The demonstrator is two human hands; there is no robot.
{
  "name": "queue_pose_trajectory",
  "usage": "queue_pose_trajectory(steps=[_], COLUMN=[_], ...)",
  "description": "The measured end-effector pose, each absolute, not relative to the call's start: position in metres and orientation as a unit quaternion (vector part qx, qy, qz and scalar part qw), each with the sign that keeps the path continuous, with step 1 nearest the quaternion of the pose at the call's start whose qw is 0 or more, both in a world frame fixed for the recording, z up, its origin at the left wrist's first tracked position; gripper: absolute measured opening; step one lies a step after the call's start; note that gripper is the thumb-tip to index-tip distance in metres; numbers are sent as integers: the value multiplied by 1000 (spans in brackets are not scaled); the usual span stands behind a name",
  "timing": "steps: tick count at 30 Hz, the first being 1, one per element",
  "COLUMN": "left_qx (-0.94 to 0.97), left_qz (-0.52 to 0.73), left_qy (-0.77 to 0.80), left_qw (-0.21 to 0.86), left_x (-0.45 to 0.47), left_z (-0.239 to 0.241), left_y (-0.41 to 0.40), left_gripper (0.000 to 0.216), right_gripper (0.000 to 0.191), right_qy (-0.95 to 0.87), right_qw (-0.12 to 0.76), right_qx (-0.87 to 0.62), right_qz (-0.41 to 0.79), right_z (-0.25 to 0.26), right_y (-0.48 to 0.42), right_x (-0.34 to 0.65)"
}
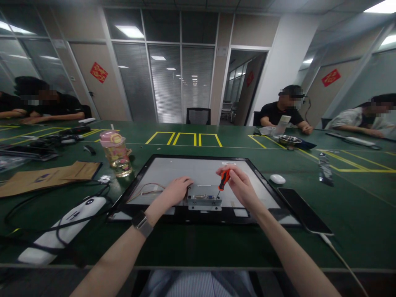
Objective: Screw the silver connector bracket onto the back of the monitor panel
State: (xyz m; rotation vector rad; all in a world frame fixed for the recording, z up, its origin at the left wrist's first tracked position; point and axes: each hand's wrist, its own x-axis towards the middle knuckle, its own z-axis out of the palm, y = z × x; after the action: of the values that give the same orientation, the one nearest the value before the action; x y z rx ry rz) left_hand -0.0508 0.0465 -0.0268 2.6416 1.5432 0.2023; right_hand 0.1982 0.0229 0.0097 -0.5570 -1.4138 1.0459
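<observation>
A flat display panel (173, 167) with a black frame and a pale grey back lies on the table before me. Near its front edge sits a metal bracket (204, 203) with a row of connector ports, one of them blue. My left hand (177, 189) is closed at the bracket's left side, fingertips against it; the thumb is partly hidden. In my right hand (239, 183) is a red-and-black screwdriver (225, 180), gripped by the handle and tilted, its tip at the bracket's right end. Thin wires (145, 190) lie on the panel to the left.
On the left are a white power bank-like device (66, 229) with black cables, a brown paper bag (40, 178) and a pink-lidded cup (115, 152). A phone (305, 211) on a cable and a white oval case (277, 179) lie right. Several people sit across the table.
</observation>
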Motion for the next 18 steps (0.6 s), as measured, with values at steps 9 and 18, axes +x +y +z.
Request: queue_pose_trajectory(steps=[9,18], left_qx=[860,865], left_qz=[69,61], left_qy=[504,498], left_qw=[40,24], left_x=[-51,-52], left_z=[-28,-31], left_y=[47,50], left_gripper=[46,47], right_gripper=[23,23], right_qy=[-623,-663], right_qw=[592,594], right_qx=[-229,-268], right_qz=[457,368], right_z=[12,8], right_y=[19,22], right_x=[199,202])
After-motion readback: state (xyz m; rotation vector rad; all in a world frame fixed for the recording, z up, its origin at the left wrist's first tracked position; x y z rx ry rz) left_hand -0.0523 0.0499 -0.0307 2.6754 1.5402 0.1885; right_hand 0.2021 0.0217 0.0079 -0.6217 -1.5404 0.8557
